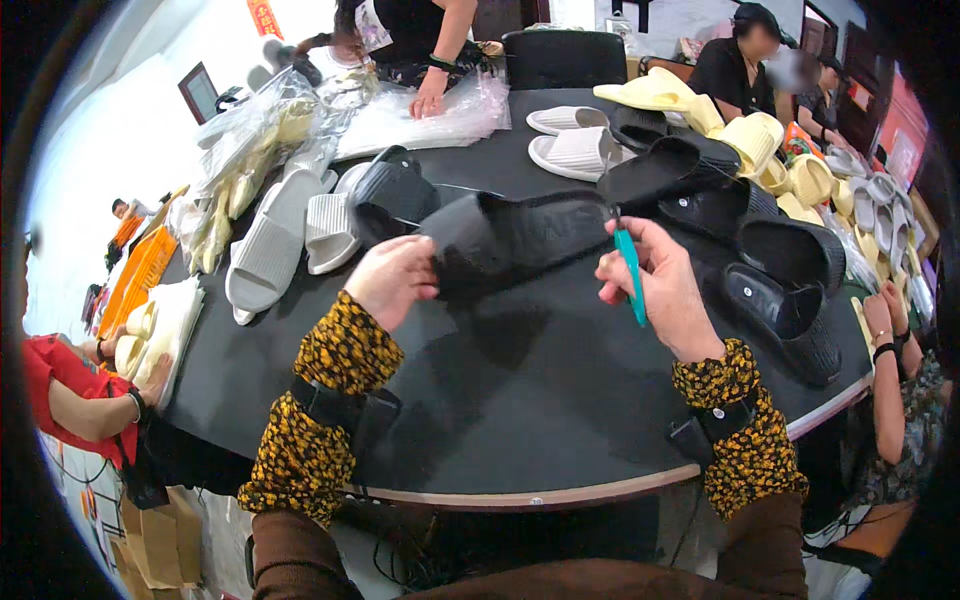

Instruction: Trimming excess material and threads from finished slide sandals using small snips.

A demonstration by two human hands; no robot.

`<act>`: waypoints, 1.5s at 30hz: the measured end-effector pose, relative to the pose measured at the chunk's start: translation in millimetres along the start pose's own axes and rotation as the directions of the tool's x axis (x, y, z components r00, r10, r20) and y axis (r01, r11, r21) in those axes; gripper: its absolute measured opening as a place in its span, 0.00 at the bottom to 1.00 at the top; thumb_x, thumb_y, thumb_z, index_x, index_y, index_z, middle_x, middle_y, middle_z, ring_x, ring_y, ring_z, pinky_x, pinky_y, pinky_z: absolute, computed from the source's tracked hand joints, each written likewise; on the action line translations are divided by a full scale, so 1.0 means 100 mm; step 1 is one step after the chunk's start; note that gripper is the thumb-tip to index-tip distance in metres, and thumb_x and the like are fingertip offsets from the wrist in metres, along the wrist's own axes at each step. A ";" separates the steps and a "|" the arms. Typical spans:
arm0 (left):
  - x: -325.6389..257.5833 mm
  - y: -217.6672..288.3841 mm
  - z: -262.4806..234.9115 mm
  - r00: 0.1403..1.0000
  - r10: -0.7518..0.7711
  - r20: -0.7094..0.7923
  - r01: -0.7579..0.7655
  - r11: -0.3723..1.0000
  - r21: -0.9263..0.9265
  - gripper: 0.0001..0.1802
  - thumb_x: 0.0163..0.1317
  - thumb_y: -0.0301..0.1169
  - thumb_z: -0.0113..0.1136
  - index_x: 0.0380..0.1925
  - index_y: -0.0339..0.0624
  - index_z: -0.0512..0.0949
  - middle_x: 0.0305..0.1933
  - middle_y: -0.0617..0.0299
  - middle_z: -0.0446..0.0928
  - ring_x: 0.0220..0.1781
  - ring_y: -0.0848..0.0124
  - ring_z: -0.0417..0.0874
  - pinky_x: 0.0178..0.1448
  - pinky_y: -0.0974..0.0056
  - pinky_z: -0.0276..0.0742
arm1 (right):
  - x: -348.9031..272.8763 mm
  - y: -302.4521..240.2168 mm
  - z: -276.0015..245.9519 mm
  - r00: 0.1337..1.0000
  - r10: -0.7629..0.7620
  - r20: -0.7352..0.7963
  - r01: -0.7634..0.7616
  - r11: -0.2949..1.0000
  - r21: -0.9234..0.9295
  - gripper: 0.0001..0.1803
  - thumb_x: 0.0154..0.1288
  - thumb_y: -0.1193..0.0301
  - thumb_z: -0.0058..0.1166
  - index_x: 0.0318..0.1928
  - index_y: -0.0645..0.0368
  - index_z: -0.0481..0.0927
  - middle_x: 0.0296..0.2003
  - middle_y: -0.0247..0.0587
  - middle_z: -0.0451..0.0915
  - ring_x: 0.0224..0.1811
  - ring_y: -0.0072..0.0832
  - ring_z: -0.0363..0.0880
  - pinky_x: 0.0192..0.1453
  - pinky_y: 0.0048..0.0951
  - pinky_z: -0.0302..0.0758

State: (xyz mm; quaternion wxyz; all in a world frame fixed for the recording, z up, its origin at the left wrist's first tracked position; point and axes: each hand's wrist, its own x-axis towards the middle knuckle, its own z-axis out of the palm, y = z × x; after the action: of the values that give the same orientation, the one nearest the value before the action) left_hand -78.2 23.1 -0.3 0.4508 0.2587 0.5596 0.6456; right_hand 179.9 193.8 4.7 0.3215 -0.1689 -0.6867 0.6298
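Note:
A black slide slipper is held up above the dark table, its open heel end pointing right. My left hand is closed on its toe end at the left, fingers pinching the edge. My right hand, at the slipper's heel end, grips a slim teal-handled tool. A thin dark tip stands up from this handle beside the heel; its exact kind cannot be made out. More black slippers lie to the right, close to my right hand. Grey slippers and a dark ribbed slipper lie beyond my left hand.
The black round-edged table fills the middle. Pale yellow slippers pile up at the far right, white ones nearer the centre. Clear plastic bags lie at the back under another person's hand. Co-workers sit on both sides.

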 end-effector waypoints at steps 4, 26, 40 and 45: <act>-0.20 -0.15 0.58 0.995 -0.041 0.093 0.035 0.997 0.075 0.13 0.63 0.31 0.52 0.45 0.38 0.72 0.39 0.62 0.77 0.37 0.70 0.79 0.40 0.64 0.75 | 0.04 -0.01 -0.09 0.993 -0.063 -0.099 0.069 0.996 0.059 0.22 0.58 0.74 0.57 0.52 0.67 0.68 0.27 0.37 0.76 0.23 0.19 0.75 0.27 0.19 0.72; 0.12 -0.24 -0.35 0.822 0.538 -0.186 -0.239 0.624 0.744 0.19 0.55 0.31 0.60 0.44 0.32 0.73 0.40 0.59 0.74 0.34 0.77 0.75 0.37 0.71 0.73 | 0.08 0.18 -0.10 0.999 -0.037 -0.007 0.033 0.949 -0.314 0.20 0.58 0.78 0.55 0.51 0.65 0.69 0.24 0.31 0.73 0.23 0.14 0.71 0.28 0.18 0.71; 0.16 -0.37 -0.55 0.958 0.229 -0.171 -0.097 0.825 0.557 0.31 0.54 0.30 0.62 0.57 0.27 0.64 0.44 0.55 0.75 0.42 0.74 0.76 0.46 0.70 0.73 | -0.05 0.06 0.06 0.989 0.076 0.128 -0.056 0.987 -0.153 0.22 0.53 0.76 0.60 0.49 0.70 0.70 0.30 0.33 0.75 0.32 0.14 0.71 0.35 0.19 0.70; 0.10 -0.33 -0.34 0.962 0.254 -0.098 -0.151 0.796 0.587 0.35 0.48 0.26 0.65 0.57 0.28 0.65 0.53 0.52 0.70 0.48 0.70 0.74 0.51 0.68 0.73 | -0.05 0.10 0.07 0.981 0.122 0.152 -0.096 0.982 -0.163 0.23 0.57 0.77 0.59 0.52 0.68 0.67 0.32 0.31 0.75 0.33 0.12 0.72 0.40 0.17 0.72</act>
State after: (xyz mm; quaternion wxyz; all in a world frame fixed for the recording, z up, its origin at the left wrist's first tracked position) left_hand -101.2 14.3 -41.9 0.2301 0.3844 0.7334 0.5113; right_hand 177.4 187.3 -6.4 0.2159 -0.1795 -0.7470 0.6026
